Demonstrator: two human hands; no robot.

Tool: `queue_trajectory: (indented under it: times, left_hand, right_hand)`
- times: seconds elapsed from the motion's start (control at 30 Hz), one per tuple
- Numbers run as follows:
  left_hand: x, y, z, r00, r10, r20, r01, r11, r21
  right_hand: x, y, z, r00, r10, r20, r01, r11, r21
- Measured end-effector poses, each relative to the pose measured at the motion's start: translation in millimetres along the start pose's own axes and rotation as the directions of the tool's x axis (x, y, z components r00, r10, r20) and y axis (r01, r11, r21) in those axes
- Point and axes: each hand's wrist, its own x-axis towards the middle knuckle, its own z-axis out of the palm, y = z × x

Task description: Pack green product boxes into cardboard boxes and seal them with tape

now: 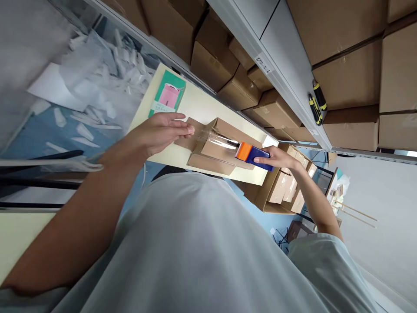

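Note:
On the pale table lies a brown cardboard box (224, 141) with a side flap folded out toward me. A shiny strip of clear tape (218, 138) runs along its top. My right hand (274, 157) is wrapped round a dark blue and orange tape dispenser (252, 155), whose orange end meets the tape over the box. My left hand (167, 132) is at the box's left end, thumb and fingertips pinched at the clear tape's end. Beneath those fingertips shows a flat brown cardboard flap (192, 134).
A green and pink box (167, 94) lies at the table's left end. Brown cartons fill the shelf (243, 32) behind, where two yellow-black box cutters (316, 104) rest. An open carton (269, 195) with smaller boxes stands right. White scraps (94, 82) litter the blue floor.

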Motion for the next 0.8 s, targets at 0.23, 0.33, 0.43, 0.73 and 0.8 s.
queue_trajectory:
  times: [0.23,0.33,0.43,0.73,0.8]
  left_hand:
    - [26,-9,0.3,1.000,-0.027,-0.009,0.027,1.000,-0.003]
    - [38,-17,-1.9,1.000,-0.005,-0.014,0.005,1.000,0.009]
    - [50,-29,-3.7,1.000,0.015,-0.019,-0.015,1.000,0.001]
    - [90,-68,-3.3,0.995,-0.051,-0.086,0.057,0.996,0.063]
    - [93,-80,2.0,0.993,-0.085,-0.088,0.091,0.993,0.071]
  right_hand:
    - [23,9,-9,1.000,0.010,0.013,-0.010,0.999,0.034]
    - [34,16,-11,1.000,0.006,0.030,-0.007,0.999,0.045]
    - [47,25,-11,0.999,0.007,0.032,-0.008,0.999,0.046]
    - [66,45,14,0.995,0.029,0.100,-0.041,0.992,0.115]
    - [64,46,25,0.994,0.024,0.104,-0.037,0.993,0.116]
